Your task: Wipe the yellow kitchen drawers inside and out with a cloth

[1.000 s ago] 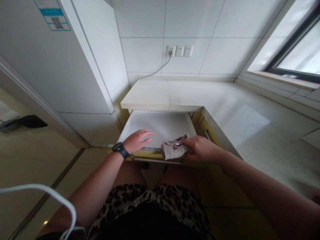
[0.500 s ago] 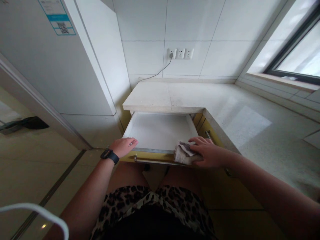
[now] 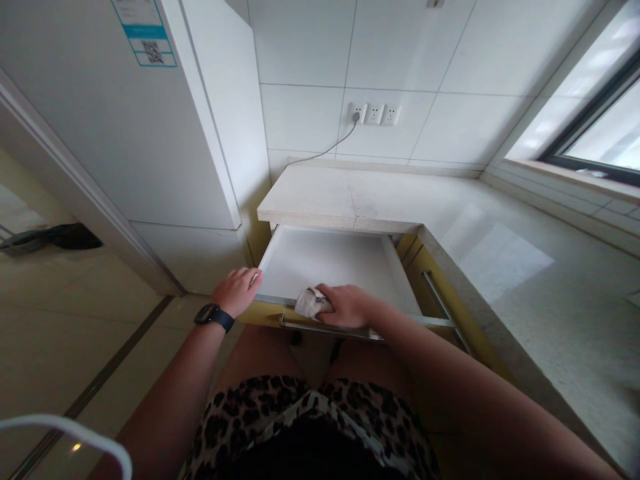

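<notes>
A white-lined drawer (image 3: 320,257) with a yellow front is pulled out beneath the counter. My right hand (image 3: 350,307) is closed around a crumpled, pale, stained cloth (image 3: 313,303), which presses on the top edge of the drawer front, a little left of its middle. At the drawer's front left corner, my left hand (image 3: 237,291) has its fingers bent over the side wall; a dark watch (image 3: 214,316) is on that wrist. Below the cloth runs a metal bar handle (image 3: 330,329), partly hidden by my right hand and forearm.
A pale stone countertop (image 3: 325,193) turns along the right side above yellow cabinets with another bar handle (image 3: 443,303). A tall white cabinet or appliance (image 3: 150,140) stands at the left. Wall sockets (image 3: 374,114) hold a plugged-in cable. A white cord (image 3: 75,427) crosses the lower left.
My right hand has slid the cloth leftward along the drawer's front edge, from the right part to left of the middle. My left hand has shifted slightly left, onto the side wall.
</notes>
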`<state>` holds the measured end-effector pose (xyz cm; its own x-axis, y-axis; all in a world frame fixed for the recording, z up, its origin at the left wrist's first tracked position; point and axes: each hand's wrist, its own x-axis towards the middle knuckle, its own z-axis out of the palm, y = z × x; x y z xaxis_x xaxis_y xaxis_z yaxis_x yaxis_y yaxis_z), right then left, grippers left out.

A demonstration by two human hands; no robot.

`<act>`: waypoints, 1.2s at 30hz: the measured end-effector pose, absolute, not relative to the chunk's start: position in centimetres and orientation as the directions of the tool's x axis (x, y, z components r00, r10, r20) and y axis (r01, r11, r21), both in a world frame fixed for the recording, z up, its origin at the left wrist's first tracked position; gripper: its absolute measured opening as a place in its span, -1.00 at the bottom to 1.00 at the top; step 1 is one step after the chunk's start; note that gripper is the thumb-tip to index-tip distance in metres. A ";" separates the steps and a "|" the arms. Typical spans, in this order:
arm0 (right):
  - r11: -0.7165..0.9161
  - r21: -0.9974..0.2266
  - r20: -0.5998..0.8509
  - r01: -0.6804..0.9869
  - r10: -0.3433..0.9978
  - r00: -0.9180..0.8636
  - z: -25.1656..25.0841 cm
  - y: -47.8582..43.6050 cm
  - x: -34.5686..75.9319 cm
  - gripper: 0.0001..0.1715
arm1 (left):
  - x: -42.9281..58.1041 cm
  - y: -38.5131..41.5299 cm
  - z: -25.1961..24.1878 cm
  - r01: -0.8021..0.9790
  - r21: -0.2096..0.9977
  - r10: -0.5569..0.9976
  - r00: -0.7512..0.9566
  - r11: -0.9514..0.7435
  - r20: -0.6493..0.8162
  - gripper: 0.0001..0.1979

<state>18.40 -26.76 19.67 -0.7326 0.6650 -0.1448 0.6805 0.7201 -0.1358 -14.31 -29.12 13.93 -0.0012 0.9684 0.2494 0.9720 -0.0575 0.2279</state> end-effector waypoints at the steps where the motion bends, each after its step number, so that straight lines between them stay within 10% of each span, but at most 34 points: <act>1: 0.731 -0.141 -0.139 0.667 0.653 -0.745 19.5 -26.6 16.2 -0.25 | -14.2 -29.1 13.8 0.972 0.229 0.966 -0.003 -0.058 0.258 -0.52; 10: 0.730 -0.311 -0.195 0.609 0.578 -0.792 19.1 -25.1 5.7 -0.17 | -15.2 -28.8 13.8 0.882 0.471 0.992 -0.046 -0.013 0.114 -0.54; 36: 0.609 -0.160 -0.179 0.777 0.756 -0.630 20.4 -27.1 37.5 -0.15 | -12.9 -28.9 15.3 0.989 0.098 0.992 -0.118 0.114 0.032 -0.57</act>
